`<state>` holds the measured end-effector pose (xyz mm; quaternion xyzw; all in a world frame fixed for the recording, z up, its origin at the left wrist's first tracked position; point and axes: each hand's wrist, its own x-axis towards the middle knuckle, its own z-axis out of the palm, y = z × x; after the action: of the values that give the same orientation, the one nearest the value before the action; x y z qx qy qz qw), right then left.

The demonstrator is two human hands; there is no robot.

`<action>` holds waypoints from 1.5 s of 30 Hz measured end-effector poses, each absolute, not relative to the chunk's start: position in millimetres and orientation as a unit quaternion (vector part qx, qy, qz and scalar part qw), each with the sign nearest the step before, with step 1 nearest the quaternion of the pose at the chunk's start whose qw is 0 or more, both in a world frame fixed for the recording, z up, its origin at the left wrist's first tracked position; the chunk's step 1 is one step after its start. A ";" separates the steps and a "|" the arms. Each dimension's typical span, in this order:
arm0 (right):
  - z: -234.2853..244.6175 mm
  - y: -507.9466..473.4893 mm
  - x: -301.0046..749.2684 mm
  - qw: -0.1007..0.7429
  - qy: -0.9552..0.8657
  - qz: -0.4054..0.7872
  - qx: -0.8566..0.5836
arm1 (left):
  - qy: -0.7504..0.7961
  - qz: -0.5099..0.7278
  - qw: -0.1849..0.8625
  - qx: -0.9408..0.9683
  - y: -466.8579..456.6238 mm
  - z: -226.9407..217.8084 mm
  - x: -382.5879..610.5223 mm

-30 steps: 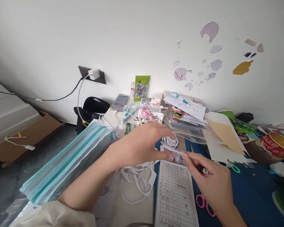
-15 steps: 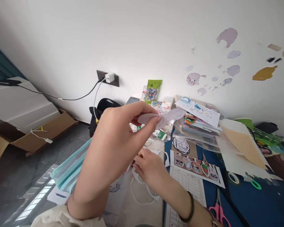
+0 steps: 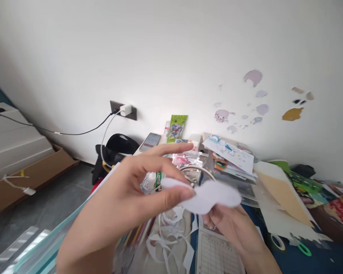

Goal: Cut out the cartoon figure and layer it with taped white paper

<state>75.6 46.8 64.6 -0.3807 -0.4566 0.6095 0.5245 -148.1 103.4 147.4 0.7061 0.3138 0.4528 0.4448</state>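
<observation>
My left hand (image 3: 125, 201) is raised in front of me and pinches a pale lilac paper cutout (image 3: 210, 196) between thumb and fingers, with the index finger stretched out above. The cutout has a rounded, cloud-like outline and shows its plain side. My right hand (image 3: 234, 230) comes up from below. Its bent fingers meet the cutout's lower edge, and their tips are hidden behind the paper. Both hands hover over curly white paper scraps (image 3: 171, 238) and a printed form (image 3: 217, 255) on the desk.
Clear bags of sticker sheets (image 3: 231, 158) pile up at the back, near a phone (image 3: 150, 141) and a green packet (image 3: 176, 127). A teal zip folder (image 3: 42, 253) lies lower left, green scissors (image 3: 303, 249) at right. A charger (image 3: 125, 110) sits in the wall socket. A cardboard box (image 3: 34, 175) is on the floor.
My left hand lifted the cutout off the desk and now holds it lower and further right. My right hand left the scraps and rose to the cutout. The view tilted up.
</observation>
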 end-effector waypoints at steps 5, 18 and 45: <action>78.1 52.4 87.3 0.569 -0.436 0.635 -0.288 | 0.218 0.337 0.519 0.755 121.7 133.0 -125.6; 97.0 38.7 135.7 0.483 -0.629 0.440 -0.422 | 0.093 0.218 0.393 0.888 96.1 129.4 -82.5; 100.9 39.2 135.6 0.407 -0.677 0.447 -0.420 | 0.135 0.230 0.265 0.927 84.3 123.3 -78.2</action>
<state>135.6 39.2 100.9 -0.4200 -0.6767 0.4470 0.4072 -78.2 84.3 123.3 0.9268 0.1352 0.2299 0.2645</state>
